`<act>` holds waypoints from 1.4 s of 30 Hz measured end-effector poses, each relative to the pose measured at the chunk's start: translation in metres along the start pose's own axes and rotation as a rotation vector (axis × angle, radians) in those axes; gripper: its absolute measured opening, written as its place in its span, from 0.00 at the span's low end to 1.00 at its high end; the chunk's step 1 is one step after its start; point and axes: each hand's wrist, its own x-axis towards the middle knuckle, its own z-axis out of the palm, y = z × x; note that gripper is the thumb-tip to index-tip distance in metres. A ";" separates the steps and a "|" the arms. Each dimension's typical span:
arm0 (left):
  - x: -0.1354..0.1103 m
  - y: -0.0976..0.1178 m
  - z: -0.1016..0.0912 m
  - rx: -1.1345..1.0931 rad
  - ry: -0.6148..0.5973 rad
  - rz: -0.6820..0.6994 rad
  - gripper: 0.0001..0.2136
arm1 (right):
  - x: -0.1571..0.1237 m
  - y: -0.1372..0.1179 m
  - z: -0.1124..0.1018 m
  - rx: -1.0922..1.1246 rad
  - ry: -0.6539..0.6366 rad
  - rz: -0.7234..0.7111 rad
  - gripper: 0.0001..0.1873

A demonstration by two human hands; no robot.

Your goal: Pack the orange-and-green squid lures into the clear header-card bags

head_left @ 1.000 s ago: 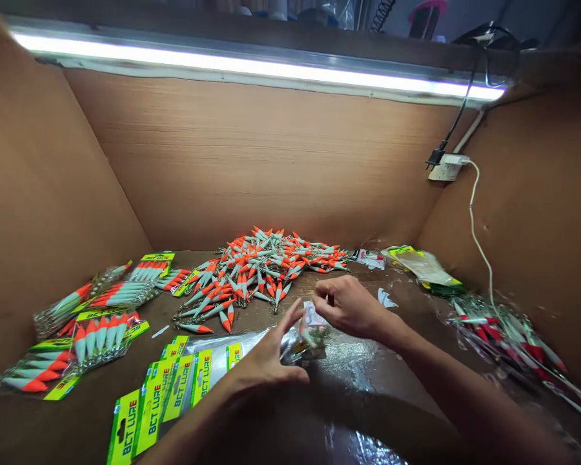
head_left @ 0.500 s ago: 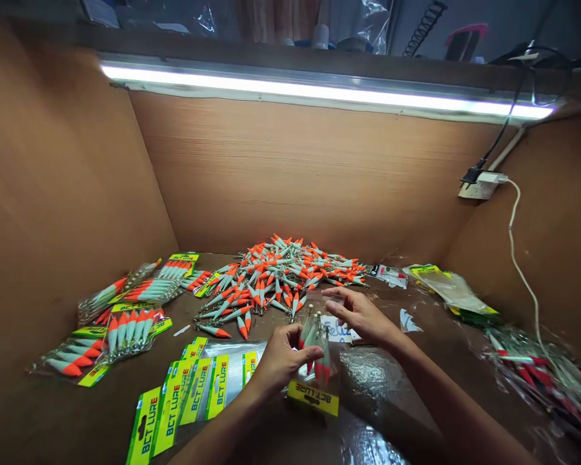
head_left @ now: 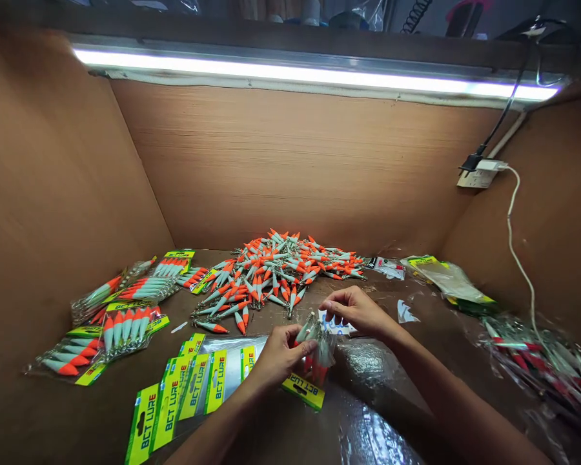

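Note:
My left hand (head_left: 285, 354) is closed around a clear plastic bag of fishing lures (head_left: 314, 349), its thumb across the front. Pale bodies and orange tips show through the plastic, and the bag's yellow BCT LURE header (head_left: 304, 391) points down toward me. Just above the bag's upper end is my right hand (head_left: 352, 311), fingers curled in a pinch; whatever lies between the fingertips is too small to make out. Behind both hands spreads a large heap of loose orange-and-pale lures (head_left: 281, 265). Flat bags with BCT LURE headers (head_left: 174, 394) lie overlapped left of my left forearm.
Filled lure packs (head_left: 126, 326) are piled at the left. On the right lie a stack of header bags (head_left: 448, 281) and a mound of wrapped lures (head_left: 537, 355). A white cable (head_left: 516, 239) hangs from the power socket (head_left: 477, 177). Behind my right hand lies a written card (head_left: 336, 324).
The bag in my left hand has tilted and shifted slightly left. My right hand's fingers have curled in lower, near the bag's upper end. The camera view has shifted slightly.

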 end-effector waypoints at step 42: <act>0.000 0.012 -0.015 -0.197 0.230 0.015 0.16 | -0.005 0.034 0.077 0.096 0.100 -0.171 0.09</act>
